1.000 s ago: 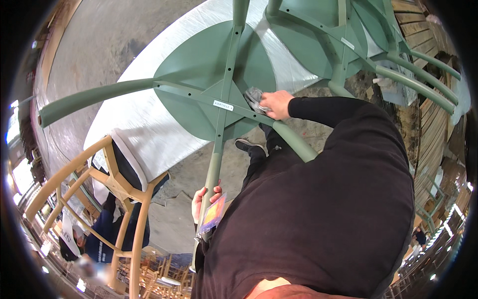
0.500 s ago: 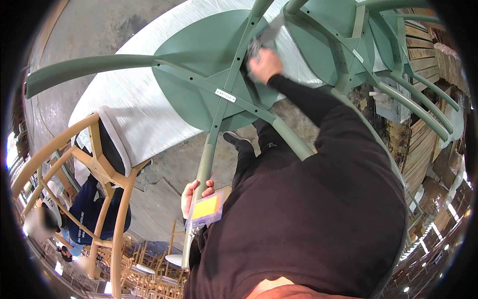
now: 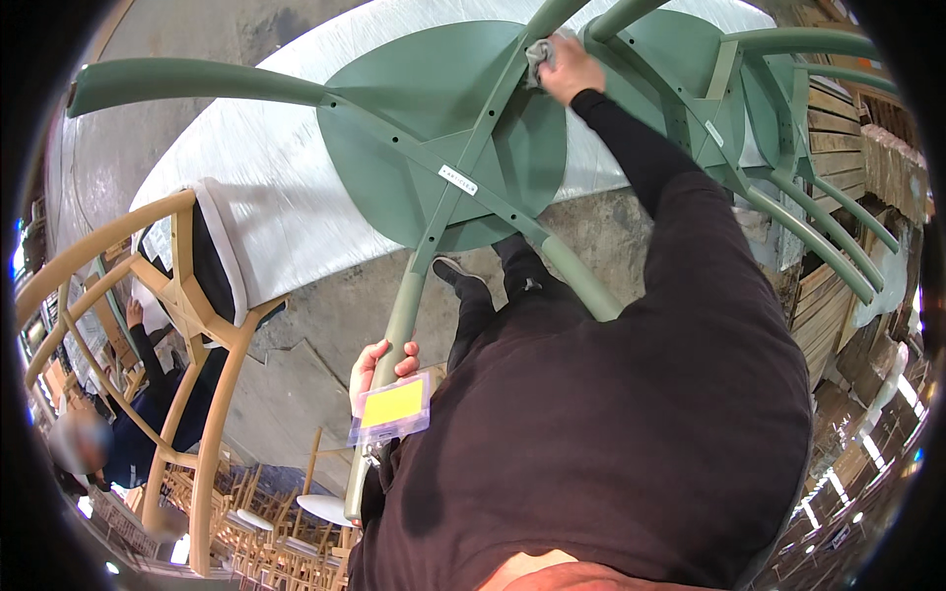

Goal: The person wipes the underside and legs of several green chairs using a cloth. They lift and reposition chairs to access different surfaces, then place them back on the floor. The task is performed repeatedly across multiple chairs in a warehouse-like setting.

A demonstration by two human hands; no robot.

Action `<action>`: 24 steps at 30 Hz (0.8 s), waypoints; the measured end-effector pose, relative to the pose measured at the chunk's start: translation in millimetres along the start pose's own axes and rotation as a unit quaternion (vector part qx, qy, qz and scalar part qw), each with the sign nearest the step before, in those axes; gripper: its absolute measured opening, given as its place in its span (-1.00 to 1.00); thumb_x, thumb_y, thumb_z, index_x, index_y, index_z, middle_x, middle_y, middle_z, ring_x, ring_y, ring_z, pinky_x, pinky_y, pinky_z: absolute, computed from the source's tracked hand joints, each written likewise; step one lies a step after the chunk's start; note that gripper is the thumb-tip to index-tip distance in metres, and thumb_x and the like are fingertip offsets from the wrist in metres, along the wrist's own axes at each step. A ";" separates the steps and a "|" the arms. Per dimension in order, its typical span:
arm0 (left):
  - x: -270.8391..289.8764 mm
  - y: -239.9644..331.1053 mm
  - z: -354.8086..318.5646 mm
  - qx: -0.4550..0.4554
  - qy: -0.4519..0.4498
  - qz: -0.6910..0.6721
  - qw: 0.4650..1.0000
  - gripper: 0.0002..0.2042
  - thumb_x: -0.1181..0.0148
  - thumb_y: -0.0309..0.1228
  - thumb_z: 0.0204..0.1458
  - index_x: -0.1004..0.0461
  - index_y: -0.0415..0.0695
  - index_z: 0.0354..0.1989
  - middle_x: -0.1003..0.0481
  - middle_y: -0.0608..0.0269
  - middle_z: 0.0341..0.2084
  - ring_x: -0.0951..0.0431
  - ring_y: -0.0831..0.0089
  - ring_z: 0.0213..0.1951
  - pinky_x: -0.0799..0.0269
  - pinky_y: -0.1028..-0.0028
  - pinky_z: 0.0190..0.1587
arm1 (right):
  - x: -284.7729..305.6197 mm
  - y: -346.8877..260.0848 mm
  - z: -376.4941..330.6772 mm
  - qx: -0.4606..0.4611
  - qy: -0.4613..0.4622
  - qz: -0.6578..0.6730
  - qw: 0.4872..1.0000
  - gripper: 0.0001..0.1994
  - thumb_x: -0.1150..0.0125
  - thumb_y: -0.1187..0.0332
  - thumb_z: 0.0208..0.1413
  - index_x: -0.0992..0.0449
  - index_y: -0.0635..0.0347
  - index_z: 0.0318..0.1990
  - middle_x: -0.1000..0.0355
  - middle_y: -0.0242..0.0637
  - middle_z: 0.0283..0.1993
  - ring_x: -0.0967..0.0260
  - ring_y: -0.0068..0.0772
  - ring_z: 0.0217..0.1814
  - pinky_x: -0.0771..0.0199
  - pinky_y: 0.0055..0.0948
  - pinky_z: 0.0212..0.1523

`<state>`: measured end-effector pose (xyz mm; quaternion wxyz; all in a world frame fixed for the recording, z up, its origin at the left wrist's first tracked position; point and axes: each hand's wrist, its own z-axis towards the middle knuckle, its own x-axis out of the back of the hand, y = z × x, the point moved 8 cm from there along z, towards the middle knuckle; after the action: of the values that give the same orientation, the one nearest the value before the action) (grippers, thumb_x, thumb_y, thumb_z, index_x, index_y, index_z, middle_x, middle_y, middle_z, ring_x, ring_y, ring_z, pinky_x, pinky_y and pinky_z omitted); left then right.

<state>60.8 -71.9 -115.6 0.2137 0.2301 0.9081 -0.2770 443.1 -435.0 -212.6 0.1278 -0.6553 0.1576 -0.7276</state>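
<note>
A green chair (image 3: 365,158) lies upside down before me, its round seat's underside and crossed braces showing. The seat rests on a table wrapped in shiny white film (image 3: 286,227). My left hand (image 3: 382,369) is wrapped round the chair leg nearest my body. Stretched out at the far side, my right hand (image 3: 572,69) presses a crumpled grey cloth (image 3: 538,61) against the brace by the base of the far leg. A badge with a yellow card (image 3: 392,406) hangs by my left hand and covers part of it.
More green chairs (image 3: 680,69) stand upturned at the right. A wooden chair (image 3: 192,305) with a dark, white-edged seat is at the left, a person (image 3: 128,433) behind it. Several wooden chairs (image 3: 281,552) crowd the lower left. Wooden planks (image 3: 838,128) lie at the far right.
My right hand has moved up and right with the cloth, from the middle of the brace to its far end. My left hand keeps its grip. The person at the left has shifted.
</note>
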 end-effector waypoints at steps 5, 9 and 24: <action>4.9 -4.5 -1.9 -0.022 0.022 0.003 1.000 -0.69 -0.07 -0.18 0.24 -0.36 -0.19 -0.06 -0.38 0.31 -0.50 -0.44 0.43 -0.44 -0.46 0.38 -0.42 | -63.8 -59.4 -148.5 0.155 -0.297 -0.004 0.942 -0.46 -0.27 0.21 0.05 -0.33 -0.03 0.22 -0.35 -0.10 0.15 -0.50 0.05 0.09 -0.54 0.00 0.02; 5.4 -2.7 -2.0 0.019 -0.037 0.031 0.999 -0.70 -0.08 -0.18 0.24 -0.37 -0.19 -0.08 -0.39 0.33 -0.49 -0.43 0.45 -0.45 -0.46 0.44 -0.38 | -55.0 -64.6 -161.7 0.265 -0.519 -0.080 0.809 -0.50 -0.27 0.21 0.00 -0.41 -0.02 0.16 -0.50 -0.03 0.04 -0.52 0.07 0.05 -0.54 0.01 0.00; 16.8 27.7 15.2 0.009 -0.012 0.126 0.992 -0.70 -0.07 -0.28 0.21 -0.30 -0.34 -0.18 -0.42 0.16 -0.36 -0.46 0.45 -0.44 -0.45 0.50 -0.38 | 14.7 -126.9 -227.9 -0.095 -0.056 0.087 0.990 -0.50 -0.37 0.18 -0.01 -0.44 -0.08 0.13 -0.47 -0.18 0.02 -0.52 0.05 0.01 -0.53 -0.06 0.04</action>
<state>66.1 -55.5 -147.0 0.2555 0.3413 0.8668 -0.2586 217.6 -310.3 -169.6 0.1361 -0.6878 0.2747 -0.6580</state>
